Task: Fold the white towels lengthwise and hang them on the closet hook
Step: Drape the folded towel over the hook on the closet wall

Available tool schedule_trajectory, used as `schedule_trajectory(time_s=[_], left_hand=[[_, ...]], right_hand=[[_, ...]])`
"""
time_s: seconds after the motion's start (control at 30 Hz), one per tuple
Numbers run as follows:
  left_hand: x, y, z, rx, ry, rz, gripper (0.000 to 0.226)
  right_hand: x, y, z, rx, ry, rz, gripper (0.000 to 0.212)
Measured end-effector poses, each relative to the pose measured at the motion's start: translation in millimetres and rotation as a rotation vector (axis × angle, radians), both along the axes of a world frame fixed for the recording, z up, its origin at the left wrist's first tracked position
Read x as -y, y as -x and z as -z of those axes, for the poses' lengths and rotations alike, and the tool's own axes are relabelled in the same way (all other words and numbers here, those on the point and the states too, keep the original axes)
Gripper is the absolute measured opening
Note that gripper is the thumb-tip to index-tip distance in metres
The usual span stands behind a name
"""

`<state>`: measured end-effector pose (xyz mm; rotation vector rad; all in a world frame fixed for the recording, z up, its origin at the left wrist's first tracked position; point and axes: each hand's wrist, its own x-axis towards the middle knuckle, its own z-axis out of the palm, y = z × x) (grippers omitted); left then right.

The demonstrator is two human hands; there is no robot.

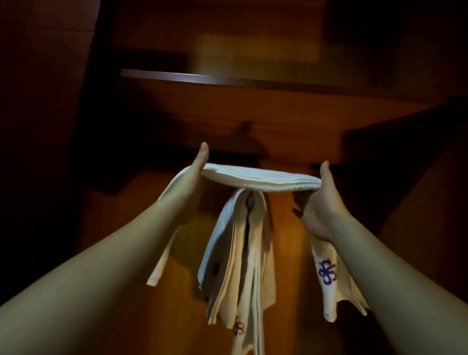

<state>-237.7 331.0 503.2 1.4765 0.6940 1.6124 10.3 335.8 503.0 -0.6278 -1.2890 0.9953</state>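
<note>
Here the left hand [195, 179] has its thumb upright over one end of a folded white towel [260, 177], with the fingers tucked out of sight beneath it, so it pinches that end. The right hand [321, 204] does the same at the other end: thumb on top, curled fingers showing dark under the cloth. Between the two hands the towel is stretched flat and level, its stacked folded edges showing as thin layers along the near side. Its loose ends drop past each wrist; the right end bears a purple flower-like emblem [327, 272].

Just beneath the middle of the held towel, more white towels [242, 268] hang in long folds against the wooden closet back [286, 240], gathered at the top on a hook [250, 201] that is barely visible. A dark shelf [237, 82] runs across the closet above.
</note>
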Motion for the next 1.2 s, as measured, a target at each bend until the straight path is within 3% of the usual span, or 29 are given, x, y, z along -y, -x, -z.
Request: schedule_trajectory(time_s=[0.07,0.13,0.3,0.47,0.57,0.63,0.7,0.87,1.0,1.2], left_hand=[[-17,-2,-4,-0.059,0.008,-0.063,0.118],[-34,-2,-10,-0.077,0.009,-0.108,0.128],[-89,9,-21,-0.141,0.011,-0.076,0.127],[-148,20,-15,-0.138,0.024,-0.005,0.124],[-175,21,-7,-0.125,0.029,0.0,0.143],[-190,18,-3,-0.104,0.025,0.026,0.147],[-203,15,0,-0.056,0.015,0.052,0.14],[-225,11,20,-0.026,-0.009,0.106,0.119],[-231,0,40,-0.08,0.021,0.239,0.103],[-237,-14,36,0.097,0.118,0.173,0.085]], right_hand=[[-21,-1,-4,0.027,-0.018,0.011,0.092],[-41,-4,-10,0.043,-0.046,0.016,0.088],[-95,-5,-25,0.203,-0.032,0.123,0.088],[-138,-2,-27,0.274,0.024,0.251,0.116],[-163,0,-26,0.256,0.054,0.264,0.103],[-177,1,-24,0.262,0.053,0.268,0.107],[-189,1,-21,0.263,0.059,0.268,0.115],[-215,4,11,0.209,0.083,0.233,0.111],[-224,12,44,0.202,0.054,0.215,0.1],[-233,22,26,0.034,0.036,0.27,0.081]])
